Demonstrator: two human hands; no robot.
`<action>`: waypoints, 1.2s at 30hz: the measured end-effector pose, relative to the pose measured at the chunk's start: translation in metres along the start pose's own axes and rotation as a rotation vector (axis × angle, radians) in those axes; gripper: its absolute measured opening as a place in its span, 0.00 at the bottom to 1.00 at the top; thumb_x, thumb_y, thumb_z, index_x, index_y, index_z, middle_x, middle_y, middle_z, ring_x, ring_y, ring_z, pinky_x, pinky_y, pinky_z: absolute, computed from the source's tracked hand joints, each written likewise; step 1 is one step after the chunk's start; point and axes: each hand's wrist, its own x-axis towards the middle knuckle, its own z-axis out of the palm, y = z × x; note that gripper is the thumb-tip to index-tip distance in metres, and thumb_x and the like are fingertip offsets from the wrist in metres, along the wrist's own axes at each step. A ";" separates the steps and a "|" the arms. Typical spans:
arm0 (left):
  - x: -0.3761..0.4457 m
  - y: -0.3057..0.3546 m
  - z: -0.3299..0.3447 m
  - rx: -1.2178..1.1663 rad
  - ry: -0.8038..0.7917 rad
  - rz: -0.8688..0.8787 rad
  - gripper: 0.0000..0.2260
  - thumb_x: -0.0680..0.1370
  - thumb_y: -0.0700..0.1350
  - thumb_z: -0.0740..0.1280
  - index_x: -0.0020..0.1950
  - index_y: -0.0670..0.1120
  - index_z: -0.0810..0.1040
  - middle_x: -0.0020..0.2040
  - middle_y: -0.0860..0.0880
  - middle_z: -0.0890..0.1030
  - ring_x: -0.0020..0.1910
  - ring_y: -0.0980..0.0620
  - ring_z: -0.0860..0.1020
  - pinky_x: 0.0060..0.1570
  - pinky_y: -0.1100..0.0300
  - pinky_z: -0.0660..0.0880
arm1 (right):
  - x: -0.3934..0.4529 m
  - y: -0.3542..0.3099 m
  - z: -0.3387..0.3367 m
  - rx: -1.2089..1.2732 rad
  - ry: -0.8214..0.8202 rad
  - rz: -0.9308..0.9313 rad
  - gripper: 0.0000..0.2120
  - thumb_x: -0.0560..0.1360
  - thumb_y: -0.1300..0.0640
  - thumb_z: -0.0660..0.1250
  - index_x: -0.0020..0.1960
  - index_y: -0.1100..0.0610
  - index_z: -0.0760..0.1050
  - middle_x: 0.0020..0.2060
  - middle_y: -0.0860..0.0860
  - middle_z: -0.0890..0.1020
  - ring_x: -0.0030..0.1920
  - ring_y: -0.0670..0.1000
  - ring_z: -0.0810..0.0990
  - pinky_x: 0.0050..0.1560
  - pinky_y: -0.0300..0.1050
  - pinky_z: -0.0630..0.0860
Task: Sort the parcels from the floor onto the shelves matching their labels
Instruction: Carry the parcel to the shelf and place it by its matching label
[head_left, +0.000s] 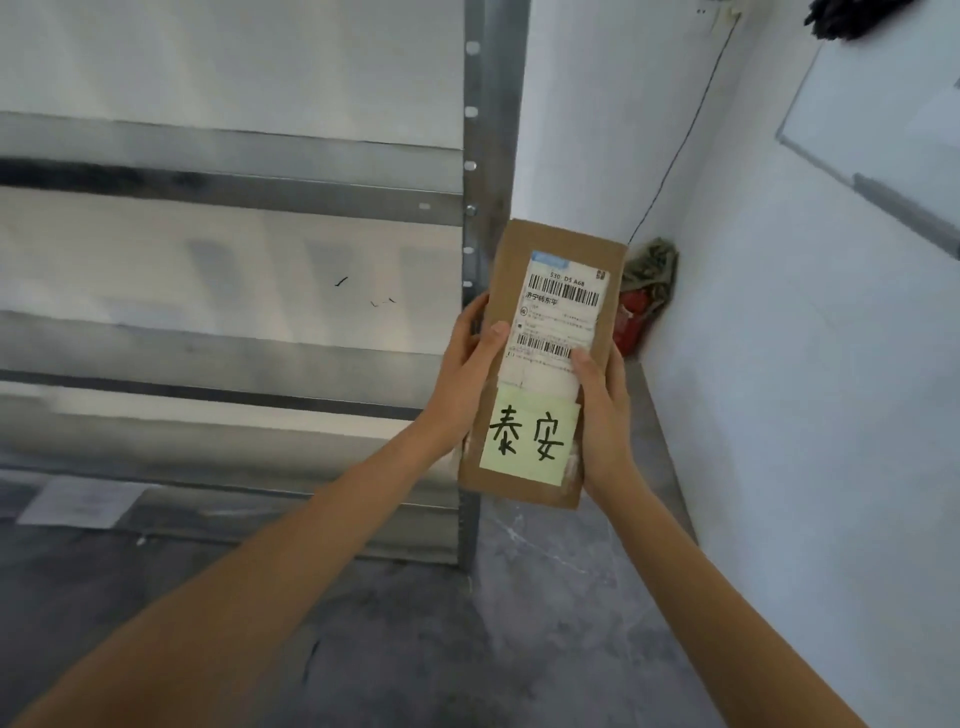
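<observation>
I hold a flat brown cardboard parcel (511, 291) upright in front of me with both hands. It carries a white shipping label with barcodes and, lower down, a pale yellow sticky note (527, 438) with two handwritten black characters. My left hand (467, 379) grips the parcel's left edge, thumb on the label. On the right edge sits my right hand (602, 415), thumb also on the label. The parcel is level with the right post of the metal shelving (475, 171).
Grey metal shelves (234, 171) fill the left side, several tiers, with a white paper sheet (78, 501) low down. A white wall (805, 364) closes the right. A red object with a bundle of cord (644, 291) lies in the corner on the grey floor (519, 623).
</observation>
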 end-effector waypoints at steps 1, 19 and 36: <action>-0.005 0.002 -0.011 0.001 0.007 -0.001 0.21 0.84 0.47 0.60 0.76 0.50 0.62 0.62 0.45 0.81 0.56 0.49 0.83 0.49 0.58 0.81 | -0.006 0.004 0.009 0.004 -0.016 0.008 0.22 0.83 0.55 0.65 0.76 0.52 0.68 0.62 0.53 0.84 0.58 0.54 0.86 0.55 0.50 0.85; -0.111 0.067 -0.268 -0.024 0.317 0.055 0.18 0.84 0.44 0.61 0.73 0.48 0.65 0.49 0.54 0.86 0.47 0.55 0.85 0.44 0.62 0.81 | -0.113 0.075 0.246 -0.038 -0.343 0.089 0.22 0.83 0.52 0.65 0.75 0.53 0.67 0.62 0.53 0.84 0.58 0.54 0.86 0.51 0.46 0.85; -0.063 0.070 -0.420 0.031 0.608 0.076 0.18 0.84 0.45 0.59 0.74 0.47 0.63 0.46 0.59 0.87 0.44 0.56 0.86 0.40 0.64 0.81 | -0.054 0.148 0.411 -0.028 -0.631 0.190 0.23 0.82 0.52 0.67 0.75 0.49 0.67 0.59 0.52 0.86 0.54 0.54 0.88 0.47 0.46 0.85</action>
